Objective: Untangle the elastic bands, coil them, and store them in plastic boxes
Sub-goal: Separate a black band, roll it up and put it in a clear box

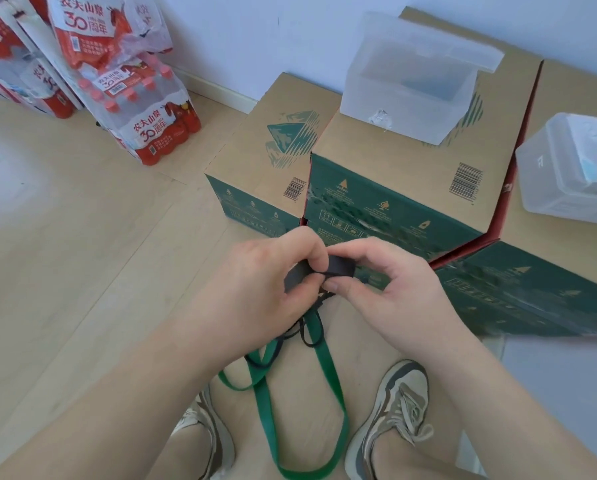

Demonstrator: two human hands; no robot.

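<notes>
Both my hands meet at the centre of the view over a black elastic band. My left hand grips one part of it and my right hand pinches a short folded stretch between thumb and fingers. Below my hands hangs a tangle of thin black loops and a wide green elastic band, which drops in a long loop between my shoes. An open clear plastic box with its lid tipped back stands on a cardboard carton straight ahead.
A second, lower carton sits to the left of the first. A lidded clear plastic box with items inside rests on another carton at the right. Shrink-wrapped packs of red-capped water bottles stack at the back left on the wooden floor.
</notes>
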